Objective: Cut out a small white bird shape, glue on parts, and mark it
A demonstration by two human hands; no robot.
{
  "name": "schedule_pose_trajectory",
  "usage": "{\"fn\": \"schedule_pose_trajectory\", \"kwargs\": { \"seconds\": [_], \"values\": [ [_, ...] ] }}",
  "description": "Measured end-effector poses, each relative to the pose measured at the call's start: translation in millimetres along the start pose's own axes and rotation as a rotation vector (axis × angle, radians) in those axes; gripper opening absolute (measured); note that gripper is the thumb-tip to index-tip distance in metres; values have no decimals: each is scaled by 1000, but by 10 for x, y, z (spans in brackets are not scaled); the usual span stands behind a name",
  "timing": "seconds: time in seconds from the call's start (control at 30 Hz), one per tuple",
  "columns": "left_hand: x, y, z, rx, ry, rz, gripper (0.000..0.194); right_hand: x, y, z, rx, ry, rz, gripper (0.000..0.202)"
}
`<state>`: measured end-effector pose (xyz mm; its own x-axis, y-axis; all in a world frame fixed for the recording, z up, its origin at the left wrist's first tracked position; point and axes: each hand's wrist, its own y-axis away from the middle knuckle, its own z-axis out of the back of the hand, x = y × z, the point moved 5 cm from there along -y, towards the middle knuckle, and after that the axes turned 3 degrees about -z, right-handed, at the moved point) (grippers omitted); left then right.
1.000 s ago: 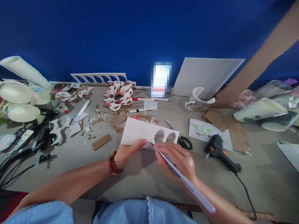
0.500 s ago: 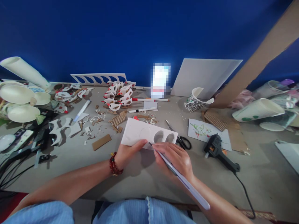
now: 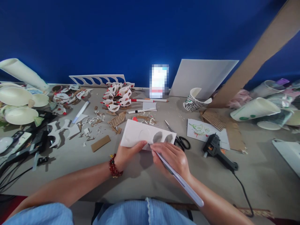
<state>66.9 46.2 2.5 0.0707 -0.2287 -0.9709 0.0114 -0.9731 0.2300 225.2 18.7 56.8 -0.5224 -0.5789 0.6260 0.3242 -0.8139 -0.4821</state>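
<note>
A white board (image 3: 133, 131) with two oval holes at its right and faint curved outlines at its left is held up over the table. My left hand (image 3: 130, 153) grips its lower left edge, thumb on top. In my right hand (image 3: 172, 157) is a long pale cutting tool (image 3: 181, 181), its tip against the board's lower edge beside my left thumb. The fingers of my right hand are wrapped round the tool near its tip. Black-handled scissors (image 3: 184, 142) lie partly behind the board's right end.
Small white birds (image 3: 117, 97) with red beaks stand behind the board. Scraps (image 3: 93, 123) and a cardboard strip (image 3: 100, 143) lie left. To the right are a black glue gun (image 3: 217, 153) with its cord, a drawing (image 3: 199, 129) and a patterned cup (image 3: 193, 100).
The whole view has shifted slightly, so the things on the table appear a little further left. The tool's tip stays near my left thumb, and both hands keep their holds.
</note>
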Motion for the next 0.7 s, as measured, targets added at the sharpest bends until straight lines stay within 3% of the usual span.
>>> {"fn": "schedule_pose_trajectory", "kwargs": {
  "seconds": [0.3, 0.7],
  "values": [
    [22, 7, 13, -10, -42, -18, 35, 30, -16, -46, 45, 70, 14, 17],
    [108, -13, 17, 63, -49, -75, 21, 61, -48, -16, 78, 80, 25, 16]
  ]
}}
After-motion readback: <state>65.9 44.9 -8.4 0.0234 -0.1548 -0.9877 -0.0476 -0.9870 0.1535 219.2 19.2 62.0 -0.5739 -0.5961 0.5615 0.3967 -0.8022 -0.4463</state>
